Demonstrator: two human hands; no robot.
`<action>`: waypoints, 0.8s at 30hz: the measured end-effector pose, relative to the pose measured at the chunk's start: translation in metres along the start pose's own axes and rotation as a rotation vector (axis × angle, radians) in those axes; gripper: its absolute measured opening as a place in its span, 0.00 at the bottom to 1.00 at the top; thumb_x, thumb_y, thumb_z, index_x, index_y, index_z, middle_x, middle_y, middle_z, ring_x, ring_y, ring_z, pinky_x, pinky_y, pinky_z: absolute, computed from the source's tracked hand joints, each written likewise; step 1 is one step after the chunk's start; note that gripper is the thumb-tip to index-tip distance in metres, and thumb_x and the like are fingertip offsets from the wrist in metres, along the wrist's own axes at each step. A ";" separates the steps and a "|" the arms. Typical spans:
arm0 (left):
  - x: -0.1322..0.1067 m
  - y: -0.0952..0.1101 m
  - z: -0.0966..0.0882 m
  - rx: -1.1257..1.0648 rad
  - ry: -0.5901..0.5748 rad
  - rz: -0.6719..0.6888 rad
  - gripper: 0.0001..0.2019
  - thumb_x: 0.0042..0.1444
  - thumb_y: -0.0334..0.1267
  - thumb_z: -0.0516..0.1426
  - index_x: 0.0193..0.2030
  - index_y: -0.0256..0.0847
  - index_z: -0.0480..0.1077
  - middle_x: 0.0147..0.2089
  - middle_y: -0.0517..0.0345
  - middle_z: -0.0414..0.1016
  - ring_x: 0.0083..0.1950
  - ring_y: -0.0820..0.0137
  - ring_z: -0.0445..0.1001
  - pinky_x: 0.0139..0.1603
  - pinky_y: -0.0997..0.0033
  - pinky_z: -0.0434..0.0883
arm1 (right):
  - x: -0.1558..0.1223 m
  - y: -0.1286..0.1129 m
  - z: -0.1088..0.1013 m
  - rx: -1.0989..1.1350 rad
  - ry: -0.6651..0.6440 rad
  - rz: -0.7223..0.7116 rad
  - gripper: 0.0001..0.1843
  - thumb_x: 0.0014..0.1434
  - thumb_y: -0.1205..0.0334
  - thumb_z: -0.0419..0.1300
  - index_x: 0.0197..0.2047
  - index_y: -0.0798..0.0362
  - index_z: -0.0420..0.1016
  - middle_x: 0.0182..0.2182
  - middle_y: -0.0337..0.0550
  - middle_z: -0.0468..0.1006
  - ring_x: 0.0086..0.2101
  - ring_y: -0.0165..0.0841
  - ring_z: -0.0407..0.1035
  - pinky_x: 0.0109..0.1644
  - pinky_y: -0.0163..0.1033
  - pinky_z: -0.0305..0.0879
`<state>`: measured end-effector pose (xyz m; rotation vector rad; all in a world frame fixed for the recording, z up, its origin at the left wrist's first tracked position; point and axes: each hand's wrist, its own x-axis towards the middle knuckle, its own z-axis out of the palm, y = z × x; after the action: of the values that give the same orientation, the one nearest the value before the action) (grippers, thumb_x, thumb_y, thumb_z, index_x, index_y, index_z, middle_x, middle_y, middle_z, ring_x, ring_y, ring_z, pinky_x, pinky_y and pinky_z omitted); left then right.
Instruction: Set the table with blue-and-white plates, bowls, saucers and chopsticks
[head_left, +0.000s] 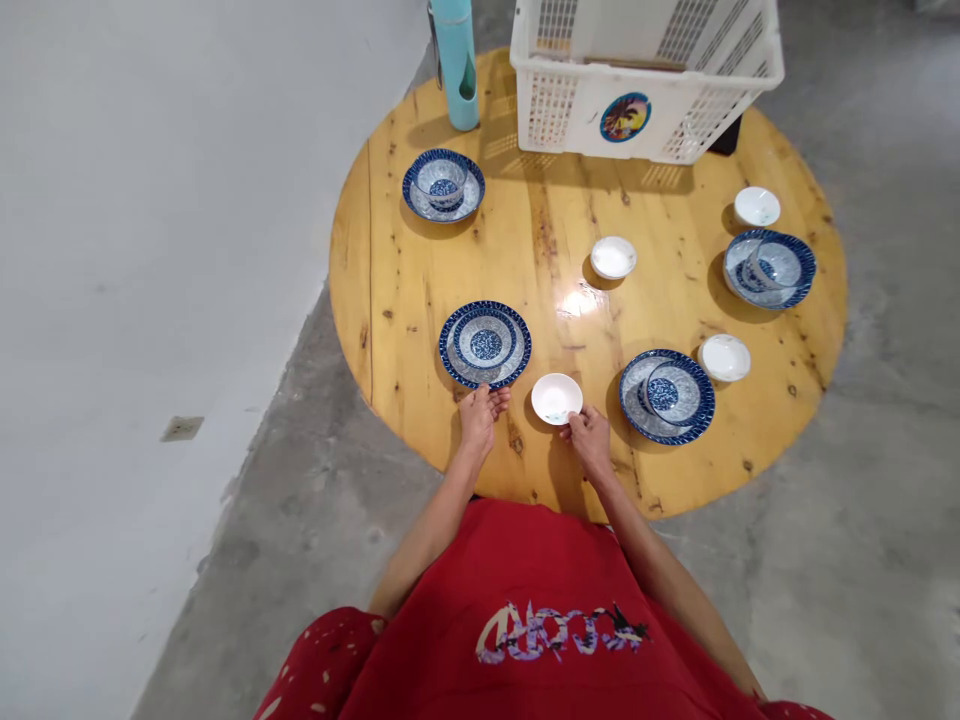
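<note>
Near the table's front edge, my left hand [481, 418] is at the near rim of a blue-and-white plate [448, 352], thumb at the edge and fingers curled beside it. A matching blue-and-white bowl [486, 345] sits on that plate. My right hand [589, 438] pinches the right rim of a small white bowl [555, 396], thumb on top; whether this bowl touches the table I cannot tell. Just right of that hand stands another blue-rimmed plate [637, 420] with a bowl [673, 393] on it.
On the round wooden table [405, 420] are further plate-and-bowl sets at back left [442, 212] and right [795, 290]. Other small white bowls include one in the middle [613, 257]. A white plastic crate [570, 110] and a light-blue cylinder [457, 70] stand at the back.
</note>
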<state>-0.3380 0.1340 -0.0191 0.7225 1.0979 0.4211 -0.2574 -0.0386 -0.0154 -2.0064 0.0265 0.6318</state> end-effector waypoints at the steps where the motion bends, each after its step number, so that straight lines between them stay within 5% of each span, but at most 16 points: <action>1: 0.001 0.000 -0.001 0.013 0.003 0.003 0.11 0.60 0.41 0.55 0.32 0.34 0.70 0.31 0.48 0.81 0.29 0.73 0.77 0.31 0.76 0.69 | 0.000 0.001 0.000 0.000 0.000 0.000 0.12 0.50 0.53 0.53 0.33 0.52 0.70 0.16 0.38 0.71 0.20 0.37 0.70 0.24 0.37 0.63; 24: 0.006 0.004 -0.010 0.084 -0.095 -0.006 0.17 0.62 0.50 0.57 0.36 0.35 0.70 0.33 0.49 0.81 0.31 0.74 0.78 0.32 0.78 0.70 | 0.004 0.006 0.006 -0.001 0.031 -0.005 0.07 0.53 0.59 0.52 0.33 0.51 0.67 0.19 0.36 0.72 0.20 0.32 0.71 0.23 0.32 0.62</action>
<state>-0.3446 0.1442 -0.0231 0.8050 1.0329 0.3343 -0.2583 -0.0353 -0.0241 -2.0170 0.0397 0.5980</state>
